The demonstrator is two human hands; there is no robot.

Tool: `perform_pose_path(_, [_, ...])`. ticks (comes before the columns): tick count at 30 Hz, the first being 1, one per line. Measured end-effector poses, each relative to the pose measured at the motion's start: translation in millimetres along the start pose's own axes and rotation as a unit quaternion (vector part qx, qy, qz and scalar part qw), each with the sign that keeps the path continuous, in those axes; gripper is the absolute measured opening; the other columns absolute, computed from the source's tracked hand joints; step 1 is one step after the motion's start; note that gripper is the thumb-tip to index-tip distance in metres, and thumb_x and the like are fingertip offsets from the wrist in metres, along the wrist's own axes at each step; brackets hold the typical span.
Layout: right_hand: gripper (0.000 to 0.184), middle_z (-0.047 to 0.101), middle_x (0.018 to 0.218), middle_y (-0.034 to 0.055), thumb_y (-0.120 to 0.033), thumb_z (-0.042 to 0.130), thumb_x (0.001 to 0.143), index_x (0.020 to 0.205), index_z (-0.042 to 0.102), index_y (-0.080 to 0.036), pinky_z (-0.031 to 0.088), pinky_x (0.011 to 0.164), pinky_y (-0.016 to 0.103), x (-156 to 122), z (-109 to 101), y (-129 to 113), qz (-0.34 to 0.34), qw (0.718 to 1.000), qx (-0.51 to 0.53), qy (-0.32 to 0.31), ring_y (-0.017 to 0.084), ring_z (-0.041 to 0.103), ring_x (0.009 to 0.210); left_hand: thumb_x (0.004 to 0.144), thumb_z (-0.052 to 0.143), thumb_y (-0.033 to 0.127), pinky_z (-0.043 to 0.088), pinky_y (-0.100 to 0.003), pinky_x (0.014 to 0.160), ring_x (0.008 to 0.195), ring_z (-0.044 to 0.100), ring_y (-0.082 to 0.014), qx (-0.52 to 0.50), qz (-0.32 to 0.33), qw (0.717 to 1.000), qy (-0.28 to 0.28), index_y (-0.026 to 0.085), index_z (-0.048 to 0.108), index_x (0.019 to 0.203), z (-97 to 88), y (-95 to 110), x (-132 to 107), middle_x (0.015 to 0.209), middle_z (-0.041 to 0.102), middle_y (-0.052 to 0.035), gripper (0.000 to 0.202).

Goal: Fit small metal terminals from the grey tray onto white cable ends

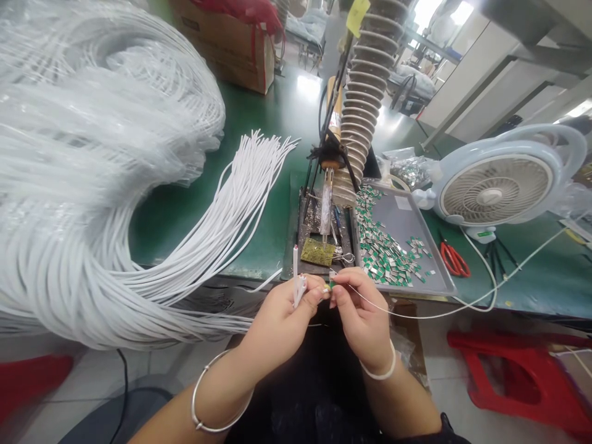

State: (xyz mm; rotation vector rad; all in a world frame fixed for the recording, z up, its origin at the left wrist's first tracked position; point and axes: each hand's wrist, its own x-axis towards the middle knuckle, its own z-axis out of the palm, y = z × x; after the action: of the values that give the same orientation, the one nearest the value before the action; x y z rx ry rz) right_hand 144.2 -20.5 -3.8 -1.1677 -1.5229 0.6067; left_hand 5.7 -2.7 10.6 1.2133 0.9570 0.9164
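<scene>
My left hand [282, 311] is closed around a few white cables [300, 291], whose ends stick up past the thumb. Facing it, my right hand [363, 317] pinches a small green-and-silver connector board [332, 280] between thumb and fingertips. The fingertips of both hands nearly meet there, and the exact contact between cable and board is too small to make out. A thin pale wire [416, 317] runs from my right fingers off to the right. Just beyond the hands, a soldering iron [327, 200] hangs tip down over a yellow sponge [318, 251].
A large bundle of white cables [185, 271] covers the left side of the green table [259, 111]. On the right are a grey tray [411, 206] with many small boards [386, 256], red-handled pliers [453, 259] and a fan [494, 188]. A ribbed hose [370, 92] comes down behind the iron.
</scene>
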Motion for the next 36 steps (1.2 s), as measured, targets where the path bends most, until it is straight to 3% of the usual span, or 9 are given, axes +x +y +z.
perform_pose_path(10, [0.011,0.053,0.072,0.0004,-0.012,0.048,0.084,0.081,0.054,-0.020,0.044,0.063,0.029,8,-4,-4,-0.091,0.991,-0.090,-0.033,0.013,0.051,0.069,0.081,0.053,0.037,0.023,-0.021,0.041,0.045,0.027,-0.0094,-0.055,-0.054,0.997,0.003,0.019,0.059,0.069,0.6,-4,0,0.049,0.034,0.0061,0.022])
perform_pose_path(19, [0.013,0.054,0.075,0.0018,-0.010,0.046,0.084,0.084,0.056,-0.019,0.047,0.063,0.028,12,-9,0,-0.132,0.982,-0.106,-0.081,0.014,0.053,0.071,0.082,0.052,0.035,0.023,-0.021,0.041,0.044,0.028,-0.0090,-0.044,-0.046,0.998,0.002,0.018,0.062,0.073,0.2,-4,0,0.048,0.034,0.0066,0.022])
perform_pose_path(26, [0.024,0.056,0.080,0.0042,-0.002,0.046,0.081,0.095,0.055,-0.019,0.051,0.062,0.025,13,-15,3,-0.243,0.952,-0.143,-0.120,0.013,0.054,0.073,0.082,0.052,0.035,0.023,-0.020,0.042,0.045,0.027,-0.0086,-0.064,-0.063,0.996,0.002,0.018,0.058,0.075,0.5,-4,0,0.049,0.034,0.0074,0.020])
perform_pose_path(29, [0.023,0.056,0.080,0.0047,-0.002,0.047,0.081,0.095,0.055,-0.019,0.052,0.062,0.025,12,-16,4,-0.243,0.952,-0.139,-0.126,0.013,0.054,0.073,0.082,0.052,0.035,0.022,-0.021,0.042,0.044,0.027,-0.0084,-0.058,-0.060,0.996,0.006,0.018,0.059,0.075,-0.1,-4,0,0.050,0.035,0.0070,0.020])
perform_pose_path(36, [0.026,0.057,0.084,0.0059,-0.003,0.049,0.081,0.102,0.055,-0.019,0.052,0.066,0.028,12,-17,7,-0.222,0.959,-0.159,-0.074,0.015,0.056,0.077,0.082,0.051,0.035,0.026,-0.022,0.045,0.046,0.029,-0.0087,-0.006,-0.051,0.998,-0.027,0.018,0.057,0.074,-2.0,0,0,0.051,0.036,0.0074,0.020])
